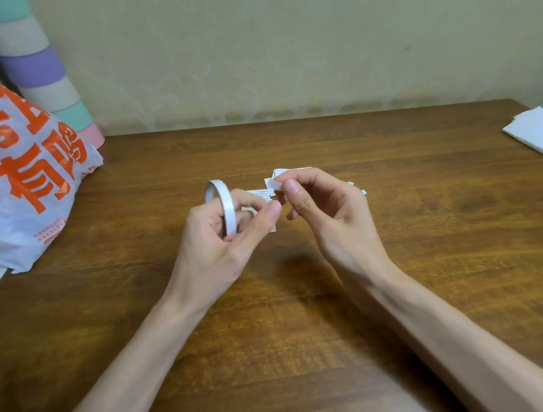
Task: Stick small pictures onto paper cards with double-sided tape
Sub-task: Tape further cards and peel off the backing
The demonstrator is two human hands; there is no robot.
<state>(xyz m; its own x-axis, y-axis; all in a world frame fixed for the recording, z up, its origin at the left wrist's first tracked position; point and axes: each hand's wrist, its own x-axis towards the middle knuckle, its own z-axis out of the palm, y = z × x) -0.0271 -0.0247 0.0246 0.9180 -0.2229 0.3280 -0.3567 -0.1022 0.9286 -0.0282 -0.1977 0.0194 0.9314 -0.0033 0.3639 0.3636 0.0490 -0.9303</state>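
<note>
Left hand grips the tape roll, ring upright above the counter. Right hand, just right of the roll, pinches a small white strip between thumb and forefinger. Paper pieces lie on the counter just behind the roll. Plastic bag is well left of the roll.

The thin white tape roll stands upright, lifted. A small white strip is pinched at its 2 o'clock, above flat paper cards.

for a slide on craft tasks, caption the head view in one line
Left hand grips a double-sided tape roll; right hand pinches a small white piece over a wooden table.
</note>
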